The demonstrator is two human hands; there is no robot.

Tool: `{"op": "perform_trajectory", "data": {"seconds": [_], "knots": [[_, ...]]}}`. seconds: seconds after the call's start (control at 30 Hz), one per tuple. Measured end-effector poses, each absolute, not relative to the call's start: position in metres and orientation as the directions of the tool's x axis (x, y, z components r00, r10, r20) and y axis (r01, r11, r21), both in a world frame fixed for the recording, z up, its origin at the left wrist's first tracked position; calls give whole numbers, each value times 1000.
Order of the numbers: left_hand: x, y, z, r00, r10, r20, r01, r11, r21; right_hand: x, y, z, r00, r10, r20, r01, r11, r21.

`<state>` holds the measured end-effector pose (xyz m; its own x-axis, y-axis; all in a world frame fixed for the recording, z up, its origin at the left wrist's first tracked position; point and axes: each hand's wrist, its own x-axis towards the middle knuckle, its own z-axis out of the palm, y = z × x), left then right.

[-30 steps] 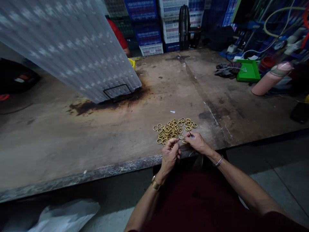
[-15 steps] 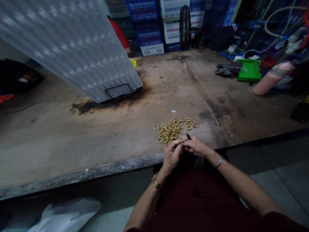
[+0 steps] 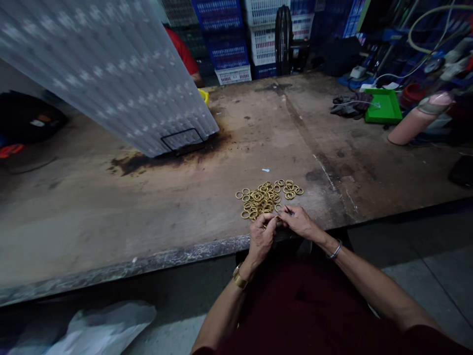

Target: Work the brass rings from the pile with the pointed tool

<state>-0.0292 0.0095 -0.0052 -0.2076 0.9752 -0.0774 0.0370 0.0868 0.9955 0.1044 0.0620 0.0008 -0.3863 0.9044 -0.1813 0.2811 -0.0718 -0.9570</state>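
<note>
A heap of brass-coloured rings [image 3: 259,198] lies near the front edge of the table, with several stray rings around it. At the near side of the heap my left hand [image 3: 261,235] is closed, pinching a ring [image 3: 276,217] between thumb and fingers. My right hand [image 3: 300,223] is closed beside it, fingertips meeting the left ones. From its fingers sticks the dark blade of a knife [image 3: 289,211]; its handle is hidden in the hand. How much of the pinched ring shows is small, as the fingers cover most of it.
A stack of translucent ribbed sheets [image 3: 121,84] stands tilted at the left of the wooden table [image 3: 177,197]. A green tray [image 3: 383,107], dark cloth [image 3: 351,105] and pink bottle [image 3: 419,121] stand right. Behind are stacked crates [image 3: 227,37] and a person's red sleeve [image 3: 184,52].
The knife blade has turned, now showing as a thin dark edge rather than a broad flat. My hands have shifted slightly; the ring between them has changed angle. The heap looks the same.
</note>
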Motion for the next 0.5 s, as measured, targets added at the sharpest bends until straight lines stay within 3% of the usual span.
{"op": "perform_trajectory", "data": {"seconds": [0.23,0.5], "knots": [[-31,11,-10,-83,957,-277,-100,269,958,107,66,-10,-334,931,-148,273,-55,-960],[-29,14,-11,-101,968,-230,-38,227,973,104,69,-8,-310,940,-144,311,-43,-950]]}}
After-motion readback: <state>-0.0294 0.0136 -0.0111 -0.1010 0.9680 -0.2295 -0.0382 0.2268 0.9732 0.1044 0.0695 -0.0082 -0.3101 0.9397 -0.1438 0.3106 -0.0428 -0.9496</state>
